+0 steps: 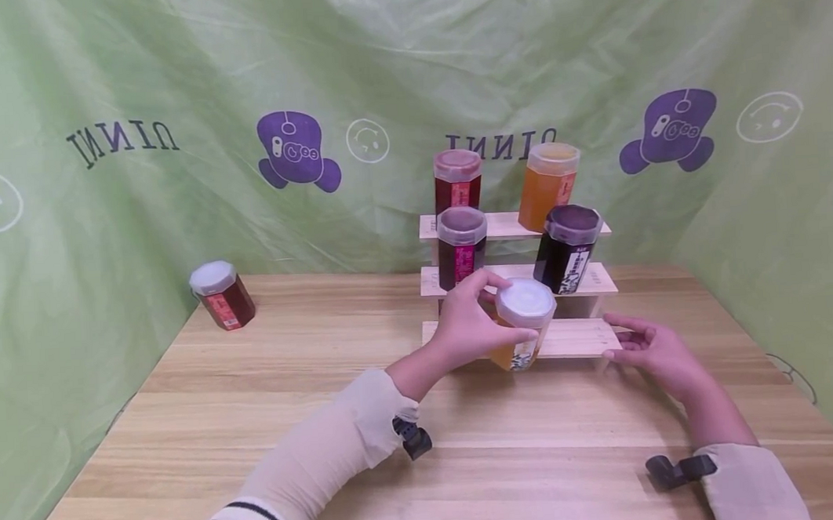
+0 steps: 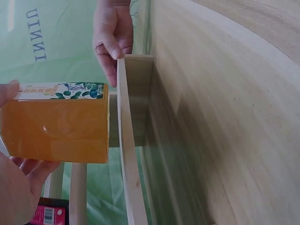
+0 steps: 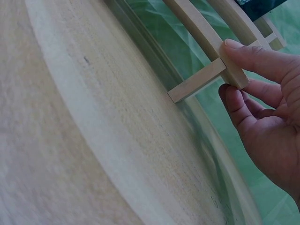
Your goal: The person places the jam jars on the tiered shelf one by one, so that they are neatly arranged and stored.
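Note:
My left hand (image 1: 471,324) grips a jar of orange contents (image 1: 527,317) with a white lid, thumb on one side and fingers on the other. In the head view the jar overlaps the lowest board of a three-step wooden rack (image 1: 579,338). The left wrist view shows the orange jar (image 2: 58,129) with its base close to the edge of that board (image 2: 125,140). At the rack's right end, my right hand (image 1: 650,350) pinches the end of the lowest board. The right wrist view has the thumb (image 3: 255,58) on top of the board's end and fingers curled below.
On the top step stand a red jar (image 1: 458,183) and an orange jar (image 1: 549,190). The middle step bears two dark jars, one left (image 1: 461,250) and one right (image 1: 568,252). Another red jar (image 1: 224,297) stands at the table's far left. A green curtain (image 1: 377,50) hangs behind.

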### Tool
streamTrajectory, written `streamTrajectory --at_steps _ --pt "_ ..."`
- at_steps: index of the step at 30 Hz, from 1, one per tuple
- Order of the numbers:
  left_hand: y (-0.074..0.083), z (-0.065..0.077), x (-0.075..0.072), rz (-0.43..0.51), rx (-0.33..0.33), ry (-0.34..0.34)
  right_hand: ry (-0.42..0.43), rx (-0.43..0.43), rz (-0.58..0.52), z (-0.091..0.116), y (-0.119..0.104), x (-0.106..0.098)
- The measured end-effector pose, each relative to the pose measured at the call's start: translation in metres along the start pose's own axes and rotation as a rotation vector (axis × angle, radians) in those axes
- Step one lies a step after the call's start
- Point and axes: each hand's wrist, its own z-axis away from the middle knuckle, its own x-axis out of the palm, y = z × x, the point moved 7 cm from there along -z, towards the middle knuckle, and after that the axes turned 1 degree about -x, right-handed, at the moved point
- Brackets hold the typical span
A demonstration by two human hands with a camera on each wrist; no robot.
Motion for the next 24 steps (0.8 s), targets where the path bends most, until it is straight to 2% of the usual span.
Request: streamTrajectory --at_steps 7,13,24 --pt "0.002 -0.007 0.017 -0.011 0.048 -0.013 0.001 -0.005 0.003 -0.001 0.000 0.001" --pt "0.003 -0.012 0.026 -0.010 0.062 -0.008 -0.006 -0.001 0.012 0.000 -0.001 0.002" --pt "0.003 -0.024 0.042 -0.030 0.019 0.021 -0.003 0.003 0.023 0.000 -0.001 -0.001"
